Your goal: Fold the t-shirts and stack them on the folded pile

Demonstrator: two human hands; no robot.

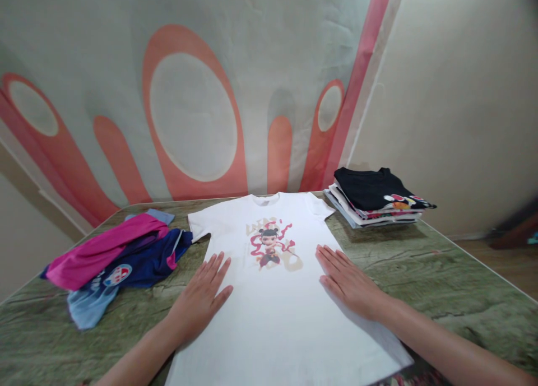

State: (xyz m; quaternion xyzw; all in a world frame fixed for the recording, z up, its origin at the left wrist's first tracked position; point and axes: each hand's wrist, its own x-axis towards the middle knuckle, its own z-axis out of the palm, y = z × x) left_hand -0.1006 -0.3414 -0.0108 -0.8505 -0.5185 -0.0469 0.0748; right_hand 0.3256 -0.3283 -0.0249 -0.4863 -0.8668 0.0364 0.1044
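Note:
A white T-shirt (269, 313) lies spread out on the table, printed side up, its collar toward the wall. The print (271, 246) on its chest is a cartoon figure with red ribbons. My left hand (202, 296) rests flat on the shirt's left edge, fingers stretched out and thumb apart. Against the right edge, my right hand (347, 282) also lies flat with the fingers extended. Neither hand grips the cloth. The shirt's bottom hem runs partly out of view at the near side.
Left of the shirt is a loose heap of clothes (107, 257) in pink, navy and light blue. A stack of folded shirts (378, 201), black on top, stands at the back right. The wood-patterned table (458, 285) meets a wall (260, 83) with pink shapes.

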